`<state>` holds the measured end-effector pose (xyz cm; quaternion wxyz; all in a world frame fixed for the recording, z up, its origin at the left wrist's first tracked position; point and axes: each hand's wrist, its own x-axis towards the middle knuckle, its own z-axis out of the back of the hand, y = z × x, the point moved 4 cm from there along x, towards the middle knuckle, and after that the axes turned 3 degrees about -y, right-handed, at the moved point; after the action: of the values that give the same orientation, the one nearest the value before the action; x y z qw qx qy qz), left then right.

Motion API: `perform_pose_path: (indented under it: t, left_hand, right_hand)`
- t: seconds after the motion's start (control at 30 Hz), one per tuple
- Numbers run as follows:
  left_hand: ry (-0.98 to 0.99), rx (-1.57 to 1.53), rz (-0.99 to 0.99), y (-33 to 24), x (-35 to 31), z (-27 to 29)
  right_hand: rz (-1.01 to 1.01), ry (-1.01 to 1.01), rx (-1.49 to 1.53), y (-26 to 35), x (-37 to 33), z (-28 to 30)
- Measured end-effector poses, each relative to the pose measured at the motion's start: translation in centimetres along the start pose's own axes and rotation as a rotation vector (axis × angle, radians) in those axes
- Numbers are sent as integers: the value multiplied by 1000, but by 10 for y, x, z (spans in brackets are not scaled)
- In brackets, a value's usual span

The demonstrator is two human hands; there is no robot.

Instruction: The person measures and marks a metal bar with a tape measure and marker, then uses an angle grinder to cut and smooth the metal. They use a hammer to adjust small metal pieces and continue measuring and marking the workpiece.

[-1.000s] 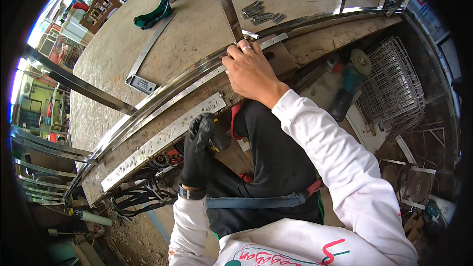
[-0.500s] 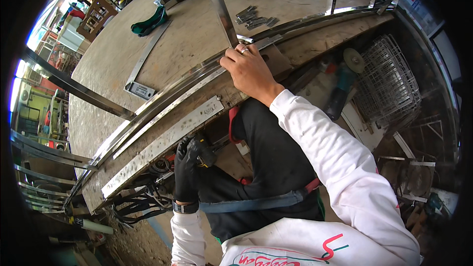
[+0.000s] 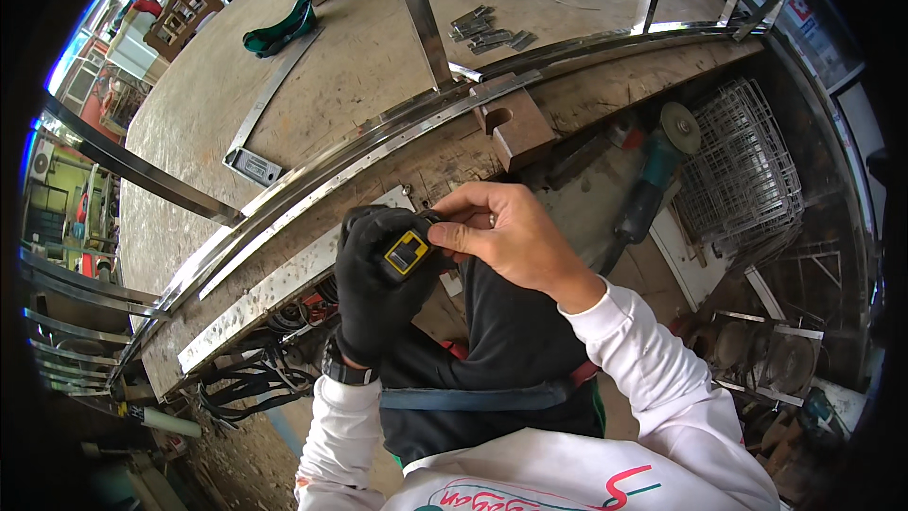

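Observation:
My left hand [image 3: 371, 289], in a black glove, is closed around a black and yellow tape measure [image 3: 408, 254], held up above my lap. The bare right hand [image 3: 518, 238], with a ring on one finger, meets it from the right. Thumb and forefinger pinch at the side of the tape measure; what lies between the fingertips is hidden. Just beyond both hands, a pale spotted metal strip [image 3: 260, 322] lies along the bench edge. Behind it runs a curved shiny metal frame [image 3: 369, 147] with an upright bar [image 3: 416, 19].
A brown slotted block [image 3: 522, 130] sits at the bench edge. On the worktop lie a metal square [image 3: 253, 167], a green-black item [image 3: 280, 30] and several small metal pieces [image 3: 490, 28]. Lower right are an angle grinder [image 3: 653, 170] and wire racks [image 3: 742, 170].
My right hand has left the foot of the upright bar and come back to the tape measure. The left hand has risen with the tape measure, and the slotted block now shows.

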<state>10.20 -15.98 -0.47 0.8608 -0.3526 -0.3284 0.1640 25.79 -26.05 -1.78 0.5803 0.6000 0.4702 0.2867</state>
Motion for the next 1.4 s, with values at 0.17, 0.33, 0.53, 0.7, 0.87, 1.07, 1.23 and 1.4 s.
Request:
perform_pose_path:
  t: [0.17, 0.33, 0.53, 0.7, 0.87, 1.07, 1.23, 1.4]
  left_hand:
    - [-72, -360, 93, 30, 16, -34]
    - [159, -242, 111, 18, 43, -39]
    - [134, 285, -93, 22, 87, -11]
    - [132, 521, 10, 62, 94, 32]
    - [119, 491, 103, 80, 76, 55]
    - [120, 440, 126, 81, 72, 54]
    - [113, 457, 124, 73, 73, 50]
    - [112, 462, 121, 79, 66, 55]
  right_hand:
    - [125, -87, -27, 13, 15, 21]
    - [50, 26, -205, 23, 32, 52]
    - [312, -46, -501, 73, 69, 134]
    - [235, -282, -621, 71, 112, 210]
    - [198, -269, -634, 56, 121, 197]
    - [267, -249, -766, 63, 121, 183]
    - [267, -263, -857, 67, 111, 184]
    - [190, -239, -744, 60, 110, 169]
